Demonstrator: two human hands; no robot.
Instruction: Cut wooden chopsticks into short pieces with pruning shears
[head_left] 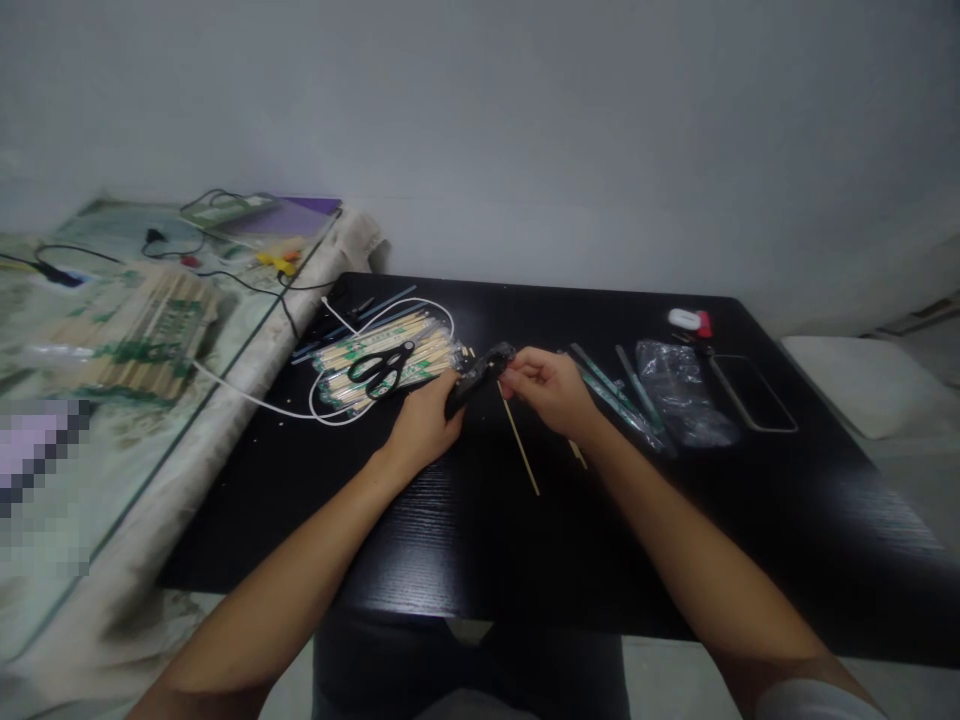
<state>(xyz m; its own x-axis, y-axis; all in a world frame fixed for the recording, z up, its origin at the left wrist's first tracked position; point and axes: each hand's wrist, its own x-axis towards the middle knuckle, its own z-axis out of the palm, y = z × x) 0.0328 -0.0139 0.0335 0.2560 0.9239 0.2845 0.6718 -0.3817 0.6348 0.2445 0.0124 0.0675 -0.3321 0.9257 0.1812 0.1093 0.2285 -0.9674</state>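
My left hand (pixel 427 415) is closed around the handle of a black hand tool (pixel 480 378). The tool's head points right, towards my other hand; its exact kind is hard to make out. My right hand (pixel 551 385) is pinched at the tip of the tool, and a thin wooden stick (pixel 520 443) slants down from its fingertips. Short stick ends (pixel 577 455) show beside my right wrist. To the left of my left hand, black-handled scissors (pixel 382 367) lie on a pile of plastic-wrapped chopsticks (pixel 349 350).
A white cable (pixel 259 402) loops around the pile on the black table (pixel 465 540). At right lie wrappers (pixel 619 400), a clear plastic bag (pixel 682 390), a phone (pixel 752 393) and a white case (pixel 684 319). More packed chopsticks (pixel 142 335) rest on the glass-topped surface at left.
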